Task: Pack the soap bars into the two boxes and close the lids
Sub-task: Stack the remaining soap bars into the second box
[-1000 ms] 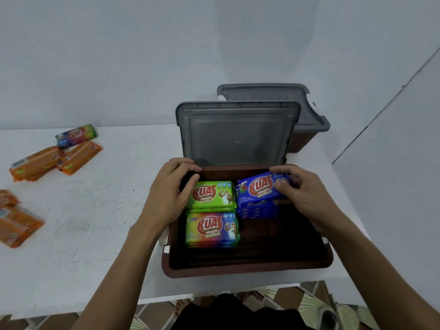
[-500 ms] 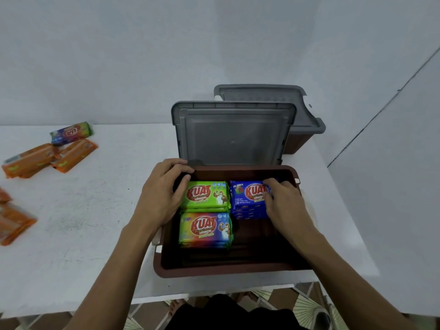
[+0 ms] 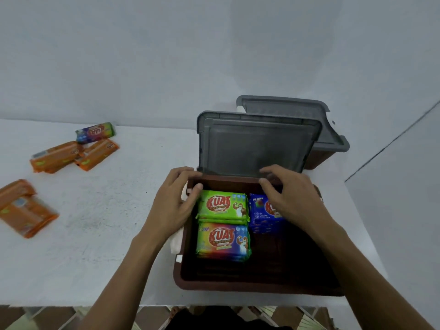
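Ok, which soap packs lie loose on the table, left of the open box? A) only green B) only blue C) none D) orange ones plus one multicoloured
D: several orange packs and one multicoloured pack lie on the table; the green pack and blue pack sit inside the box.
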A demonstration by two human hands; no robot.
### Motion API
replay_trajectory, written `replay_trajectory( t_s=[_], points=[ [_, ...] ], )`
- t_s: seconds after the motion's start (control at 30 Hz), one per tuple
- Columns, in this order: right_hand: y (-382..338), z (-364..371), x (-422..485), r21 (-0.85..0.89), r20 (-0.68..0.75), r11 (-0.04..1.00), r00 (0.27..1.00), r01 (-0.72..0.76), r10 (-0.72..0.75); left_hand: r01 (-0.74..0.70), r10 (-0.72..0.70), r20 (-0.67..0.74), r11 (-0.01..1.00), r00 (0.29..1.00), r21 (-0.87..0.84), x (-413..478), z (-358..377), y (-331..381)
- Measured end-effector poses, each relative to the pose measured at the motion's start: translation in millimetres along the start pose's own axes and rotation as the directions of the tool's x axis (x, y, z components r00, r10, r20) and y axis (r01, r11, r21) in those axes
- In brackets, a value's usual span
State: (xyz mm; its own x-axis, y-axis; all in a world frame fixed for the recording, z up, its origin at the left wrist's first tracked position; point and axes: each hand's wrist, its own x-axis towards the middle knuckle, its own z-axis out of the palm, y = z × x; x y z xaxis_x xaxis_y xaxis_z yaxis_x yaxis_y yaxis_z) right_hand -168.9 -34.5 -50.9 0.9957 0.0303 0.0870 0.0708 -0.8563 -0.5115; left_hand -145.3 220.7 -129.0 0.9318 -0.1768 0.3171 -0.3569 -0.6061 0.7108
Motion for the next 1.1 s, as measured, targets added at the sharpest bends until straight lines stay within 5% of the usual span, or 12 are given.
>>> replay_trajectory(
  t_s=[0.33,0.5,0.87,1.1],
  points=[
    [-101.2,66.8,93.6,0.185,0.169,0.939,0.932,0.289,-0.32,0.233,-0.228,-0.093,0.971,0.969,0.044,0.7,-89.5,-77.4],
    [-156.5,123.0,149.4,0.221,0.281,0.933,0.897,0.284,-0.34,0.317,-0.291,-0.167,0.934,0.942,0.164,17.4,-141.8,-136.1],
    [-255.8,255.3,265.5,0.137,0.363,0.934,0.861,0.329,-0.356,0.517,-0.476,-0.211,0.727,0.854,0.452,58.9,-202.8,-259.5],
    [-283.2,317.3,311.3,-0.132,0.451,0.873,0.813,0.47,-0.369,0.514,-0.467,-0.223,0.713,0.856,0.477,63.1,-200.1,-289.3]
  ],
)
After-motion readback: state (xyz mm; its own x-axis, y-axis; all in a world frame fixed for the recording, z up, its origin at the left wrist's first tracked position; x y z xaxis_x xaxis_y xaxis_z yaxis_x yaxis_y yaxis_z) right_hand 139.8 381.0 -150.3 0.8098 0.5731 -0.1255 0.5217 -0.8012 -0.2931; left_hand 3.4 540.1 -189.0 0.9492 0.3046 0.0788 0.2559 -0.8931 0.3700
